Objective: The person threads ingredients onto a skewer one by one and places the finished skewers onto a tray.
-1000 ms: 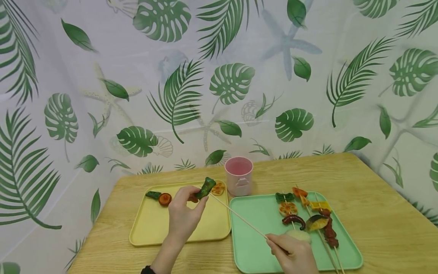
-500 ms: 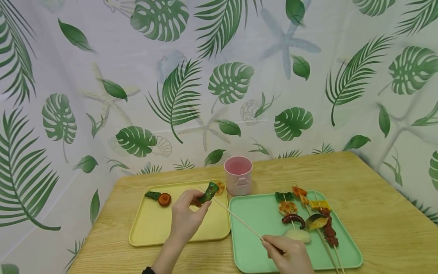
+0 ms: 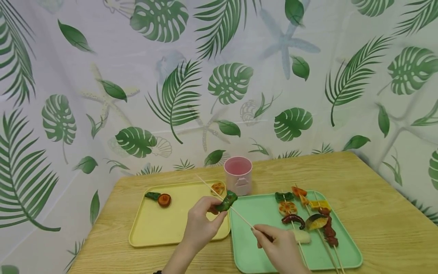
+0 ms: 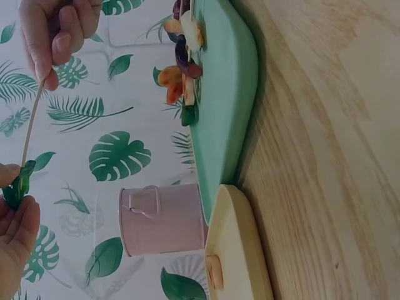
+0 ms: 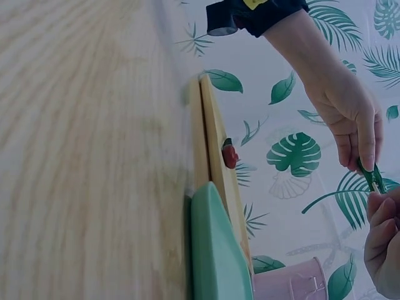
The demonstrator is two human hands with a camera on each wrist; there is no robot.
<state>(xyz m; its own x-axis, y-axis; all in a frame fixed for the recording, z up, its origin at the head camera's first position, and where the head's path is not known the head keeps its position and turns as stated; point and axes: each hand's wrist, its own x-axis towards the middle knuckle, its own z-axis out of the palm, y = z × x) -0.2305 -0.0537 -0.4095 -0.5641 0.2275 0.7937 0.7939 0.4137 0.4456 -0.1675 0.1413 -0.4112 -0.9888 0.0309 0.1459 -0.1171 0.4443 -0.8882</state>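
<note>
In the head view my left hand (image 3: 203,222) pinches a glossy dark-green pepper piece (image 3: 227,201) between thumb and fingers. A thin wooden skewer (image 3: 242,217) runs through the piece, its pointed end showing well beyond it at upper left. My right hand (image 3: 278,243) grips the skewer's lower part. In the left wrist view the same pepper piece (image 4: 20,186) sits on the skewer (image 4: 31,128) between both hands. The right wrist view has my left hand (image 5: 350,115) and right hand (image 5: 384,240) close together at the right edge.
A yellow tray (image 3: 161,232) holds a lotus root slice (image 3: 217,188), a round brown mushroom-like piece (image 3: 164,200) and another green piece (image 3: 152,195). The green tray (image 3: 253,255) beside it bears several loaded skewers (image 3: 330,228). Behind stands a pink cup (image 3: 238,177), near the patterned wall cloth.
The pepper piece has slid down the skewer, so more of the tip sticks out. Both hands have come closer together, the left moving right and down, the right moving left.
</note>
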